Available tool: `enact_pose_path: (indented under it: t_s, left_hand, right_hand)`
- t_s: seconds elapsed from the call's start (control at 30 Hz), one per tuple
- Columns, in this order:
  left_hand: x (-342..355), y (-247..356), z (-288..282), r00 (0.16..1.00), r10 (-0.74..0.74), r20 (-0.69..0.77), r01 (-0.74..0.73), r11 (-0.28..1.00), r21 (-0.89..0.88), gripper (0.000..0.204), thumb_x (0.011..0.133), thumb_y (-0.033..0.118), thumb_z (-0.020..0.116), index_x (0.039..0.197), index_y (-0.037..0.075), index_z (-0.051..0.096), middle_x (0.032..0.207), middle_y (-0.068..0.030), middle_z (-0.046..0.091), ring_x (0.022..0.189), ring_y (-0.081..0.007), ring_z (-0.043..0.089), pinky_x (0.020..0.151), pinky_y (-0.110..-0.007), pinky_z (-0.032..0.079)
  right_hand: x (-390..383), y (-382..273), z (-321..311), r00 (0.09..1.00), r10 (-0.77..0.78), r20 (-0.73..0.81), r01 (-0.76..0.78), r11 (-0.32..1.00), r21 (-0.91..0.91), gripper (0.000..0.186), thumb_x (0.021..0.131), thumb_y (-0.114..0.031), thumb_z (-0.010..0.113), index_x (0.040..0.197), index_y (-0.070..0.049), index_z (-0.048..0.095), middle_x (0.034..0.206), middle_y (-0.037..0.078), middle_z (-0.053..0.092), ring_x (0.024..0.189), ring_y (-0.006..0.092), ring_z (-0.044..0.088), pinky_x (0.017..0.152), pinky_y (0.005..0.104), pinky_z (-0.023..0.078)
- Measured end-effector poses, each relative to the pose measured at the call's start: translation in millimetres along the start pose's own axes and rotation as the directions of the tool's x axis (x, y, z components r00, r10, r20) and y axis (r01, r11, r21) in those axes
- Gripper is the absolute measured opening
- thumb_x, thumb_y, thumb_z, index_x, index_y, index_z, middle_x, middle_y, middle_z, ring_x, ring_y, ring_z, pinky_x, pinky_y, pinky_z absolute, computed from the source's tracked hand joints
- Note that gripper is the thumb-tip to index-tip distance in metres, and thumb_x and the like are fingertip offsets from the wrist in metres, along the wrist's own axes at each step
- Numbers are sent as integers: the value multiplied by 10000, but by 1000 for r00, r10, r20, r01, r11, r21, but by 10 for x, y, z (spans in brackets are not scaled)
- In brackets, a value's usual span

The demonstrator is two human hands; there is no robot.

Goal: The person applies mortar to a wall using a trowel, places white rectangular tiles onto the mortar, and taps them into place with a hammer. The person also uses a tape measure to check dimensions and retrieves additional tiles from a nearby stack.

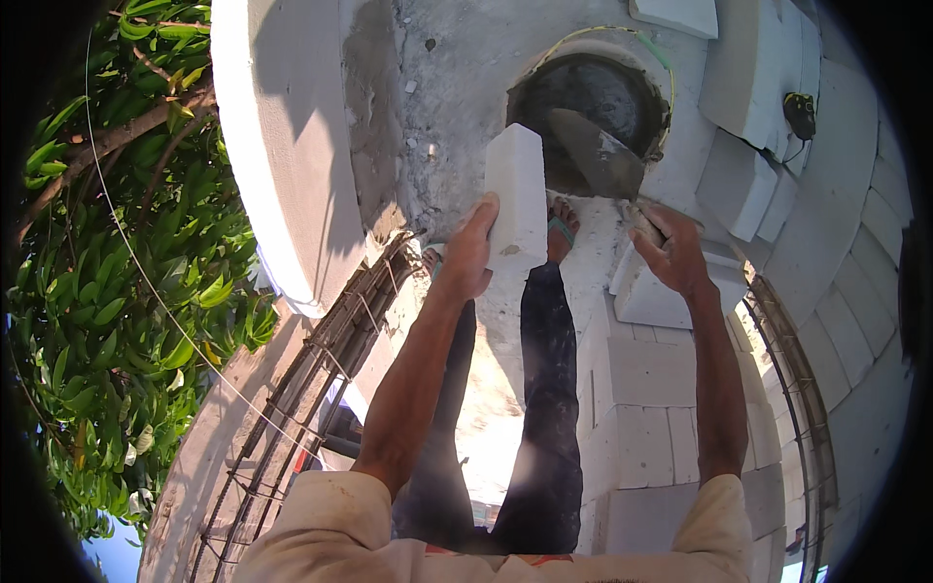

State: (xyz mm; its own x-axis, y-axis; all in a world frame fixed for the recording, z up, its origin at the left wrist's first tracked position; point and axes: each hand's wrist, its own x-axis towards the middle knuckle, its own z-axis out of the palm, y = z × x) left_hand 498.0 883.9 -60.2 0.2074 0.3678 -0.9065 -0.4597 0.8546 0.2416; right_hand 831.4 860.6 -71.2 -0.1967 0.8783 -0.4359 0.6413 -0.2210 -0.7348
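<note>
My left hand (pixel 471 243) is closed round a long white block (pixel 516 189), held upright beside a round bucket (pixel 537 89) of dark wet mortar. My right hand (pixel 671 243) grips the handle of a trowel (pixel 607 160); its broad grey blade reaches into the bucket and has some paler smears on it. Below the block, my sandalled feet show on the dusty pale surface.
White blocks (pixel 742 68) are stacked at the right, with a small dark object (pixel 800 115) on them. A pale wall (pixel 282 146) runs along the left, beside leafy branches (pixel 136 321) and a thin line. Steel rebar cages (pixel 321 355) lie along both sides.
</note>
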Motion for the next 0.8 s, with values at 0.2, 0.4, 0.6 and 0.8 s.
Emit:
enact_pose_path:
  t_s: [0.2, 0.4, 0.6, 0.8]
  left_hand:
    - [75, 45, 265, 1000, -10, 20, 9, 1000, 17, 528, 1133, 420, 472, 1473, 17, 498, 1291, -139, 665, 1121, -246, 696, 961, -417, 578]
    - [197, 123, 398, 994, 65, -92, -60, 996, 64, 555, 1124, 420, 496, 1486, -1, 484, 1323, -140, 647, 1169, -252, 671, 1010, -410, 548]
    - [24, 204, 348, 984, 129, 125, -133, 991, 20, 591, 998, 201, 620, 1514, -29, 444, 1319, -172, 642, 1181, -284, 669, 1033, -429, 540]
    - [-74, 191, 191, 987, 65, 144, -87, 984, 153, 770, 847, 146, 725, 1511, -96, 420, 1255, -198, 643, 1126, -289, 678, 995, -414, 554]
  right_hand:
    - [-38, -240, -46, 994, -104, -35, 94, 972, -215, 339, 860, -158, 806, 1147, -12, 703, 1050, 146, 695, 924, 366, 711, 806, 448, 565]
    - [-346, -451, -112, 997, 54, 49, -57, 997, 43, 345, 861, -113, 783, 1166, 20, 693, 953, 128, 654, 834, 324, 669, 773, 406, 539]
    - [-325, -379, -122, 992, 125, 7, -121, 943, 309, 342, 860, -76, 751, 1178, 33, 688, 949, 152, 648, 808, 319, 632, 778, 375, 520]
    - [-299, -350, -40, 996, -69, -52, 68, 997, -24, 353, 837, -65, 761, 1178, -14, 682, 1015, 119, 655, 859, 334, 666, 786, 420, 539]
